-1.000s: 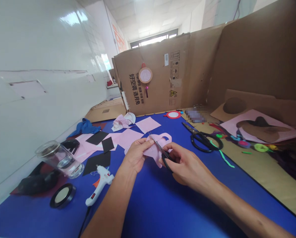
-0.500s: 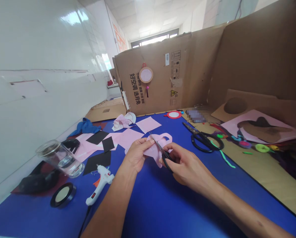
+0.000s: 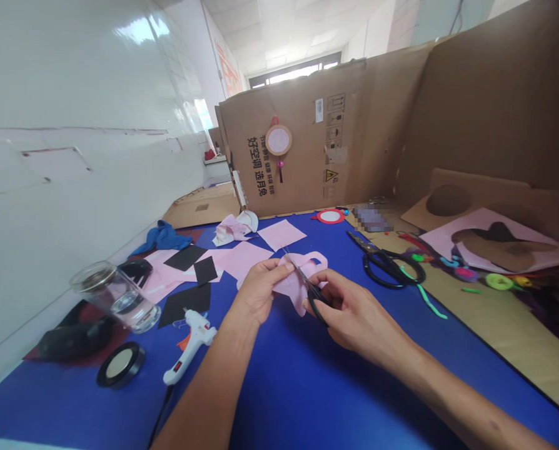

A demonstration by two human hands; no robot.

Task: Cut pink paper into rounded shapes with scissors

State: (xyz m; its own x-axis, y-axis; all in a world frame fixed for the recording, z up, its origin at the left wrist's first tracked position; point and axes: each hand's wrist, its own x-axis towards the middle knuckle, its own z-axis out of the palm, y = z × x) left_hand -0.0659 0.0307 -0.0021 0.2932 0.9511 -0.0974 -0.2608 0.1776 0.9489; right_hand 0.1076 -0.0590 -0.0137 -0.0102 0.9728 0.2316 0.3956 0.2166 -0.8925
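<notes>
My left hand [image 3: 259, 289] pinches a piece of pink felt-like sheet [image 3: 292, 285] between thumb and fingers, above the blue table. A curled strip of the sheet loops up at its far right side. In my right hand [image 3: 346, 306] is a small pair of scissors [image 3: 315, 296] with black handles. Its thin blades lie across the pink sheet, close to my left thumb, tips pointing away from me. Whether the blades are fully closed is hard to make out. My right fingers hide part of the handles.
Left of my hands lie a white glue gun [image 3: 191, 344], a tape roll [image 3: 120, 364], a glass jar [image 3: 115, 296] and black squares [image 3: 205, 270]. Large scissors [image 3: 386, 260] rest at the right. A cardboard wall [image 3: 302, 144] with a hanging round ornament [image 3: 278, 140] stands behind.
The whole view has shifted very slightly. My hands, the scissors and the pink sheet keep nearly the same pose.
</notes>
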